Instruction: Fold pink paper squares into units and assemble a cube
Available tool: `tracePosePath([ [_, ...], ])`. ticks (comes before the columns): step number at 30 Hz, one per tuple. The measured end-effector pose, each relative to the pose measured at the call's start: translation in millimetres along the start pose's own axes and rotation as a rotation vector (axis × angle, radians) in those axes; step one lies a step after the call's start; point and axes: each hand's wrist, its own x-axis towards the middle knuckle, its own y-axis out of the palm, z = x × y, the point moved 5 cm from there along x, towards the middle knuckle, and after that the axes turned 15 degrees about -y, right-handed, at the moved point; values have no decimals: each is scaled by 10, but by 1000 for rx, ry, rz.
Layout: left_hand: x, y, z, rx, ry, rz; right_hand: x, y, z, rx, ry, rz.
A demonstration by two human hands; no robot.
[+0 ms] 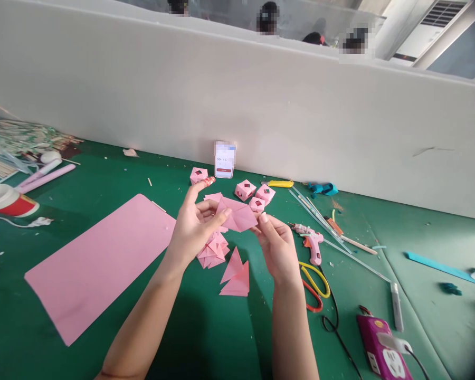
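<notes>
A folded piece of pink paper [239,215] is held up between both hands over the green table. My left hand [193,224] pinches its left part with thumb and fingers, the index finger raised, a red and white wrap at its tip. At the paper's right corner, my right hand [275,240] closes thumb and fingers on the edge. Below lie a pile of folded pink pieces [214,250] and two pink triangles [237,279]. Behind the hands stand several small pink paper shapes with openings, one of them [245,189] right of the phone.
A large pink sheet [103,264] lies left. On the right are a pink glue gun [311,243], scissors [319,282], a yellow cutter [279,184], and a purple power strip [380,343]. A phone [225,159] leans against the white partition [221,95]; people's heads show beyond it.
</notes>
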Motion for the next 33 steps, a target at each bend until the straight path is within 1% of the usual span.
tracePosePath([
  [4,-7,16,-10,13,0,11,3,-16,-49,75,34,36],
  [10,-12,39,-31,23,6,28,-2,37,-78,135,47,85],
  [20,-40,80,43,55,13,62,-8,90,-65,83,29,160],
  [27,-75,131,28,30,7,95,-49,145,33,49,34,186],
  [33,-103,149,15,58,16,86,-63,161,89,17,36,169],
])
